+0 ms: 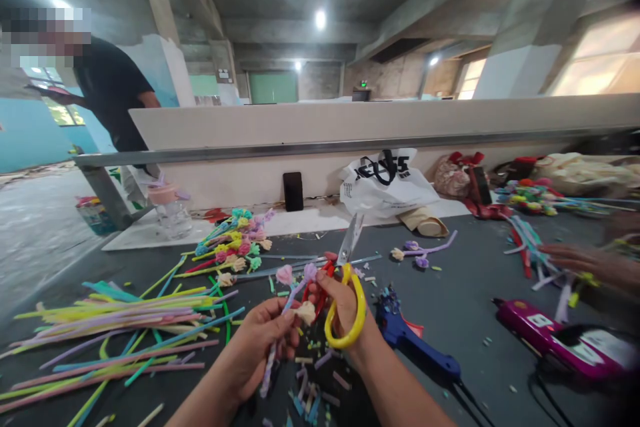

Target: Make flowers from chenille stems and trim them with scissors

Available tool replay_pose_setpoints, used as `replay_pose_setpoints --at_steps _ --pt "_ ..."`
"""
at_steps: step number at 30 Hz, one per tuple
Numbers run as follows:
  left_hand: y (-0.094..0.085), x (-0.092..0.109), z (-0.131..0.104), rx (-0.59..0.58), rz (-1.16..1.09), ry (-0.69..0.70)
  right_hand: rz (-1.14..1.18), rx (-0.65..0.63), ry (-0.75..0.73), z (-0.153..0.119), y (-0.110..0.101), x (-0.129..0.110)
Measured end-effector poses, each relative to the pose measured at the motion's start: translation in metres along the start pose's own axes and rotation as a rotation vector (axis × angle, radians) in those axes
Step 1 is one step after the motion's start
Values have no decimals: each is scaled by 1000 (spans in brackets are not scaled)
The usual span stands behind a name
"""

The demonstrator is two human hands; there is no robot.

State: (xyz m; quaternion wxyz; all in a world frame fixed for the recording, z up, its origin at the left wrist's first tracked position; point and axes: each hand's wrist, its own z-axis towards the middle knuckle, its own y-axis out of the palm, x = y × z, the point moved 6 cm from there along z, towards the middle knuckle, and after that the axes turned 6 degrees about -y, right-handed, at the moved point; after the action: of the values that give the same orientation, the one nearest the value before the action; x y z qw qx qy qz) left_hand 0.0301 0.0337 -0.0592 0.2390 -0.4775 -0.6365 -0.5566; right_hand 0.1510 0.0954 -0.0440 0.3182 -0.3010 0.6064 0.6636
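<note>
My left hand (260, 340) is closed on a purple pipe-cleaner flower stem (270, 363), twisted at its lower end. Pink, purple and cream fuzzy blossoms (305, 311) sit near its top. My right hand (343, 303) is closed around the yellow-handled scissors (359, 313), blades pointing up and away. A red-handled tool (323, 290) shows by the right fingers; its kind is partly hidden. The right fingertips are close to the blossoms. Below both hands lie short pipe-cleaner offcuts (313, 400).
Loose pipe cleaners (125, 327) and finished flowers (240, 243) lie left. A blue glue gun (420, 347), a magenta glue gun (560, 340) and a co-worker's hand (575, 260) are right. A bottle (170, 213), phone (293, 191) and white bag (385, 183) stand along the back.
</note>
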Motion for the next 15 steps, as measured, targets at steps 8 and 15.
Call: replay_pose_setpoints --at_steps 8,15 --pt "-17 17 1 144 -106 142 -45 -83 -46 -2 5 4" --pt "-17 15 4 89 -145 149 -84 -250 63 -20 23 15"
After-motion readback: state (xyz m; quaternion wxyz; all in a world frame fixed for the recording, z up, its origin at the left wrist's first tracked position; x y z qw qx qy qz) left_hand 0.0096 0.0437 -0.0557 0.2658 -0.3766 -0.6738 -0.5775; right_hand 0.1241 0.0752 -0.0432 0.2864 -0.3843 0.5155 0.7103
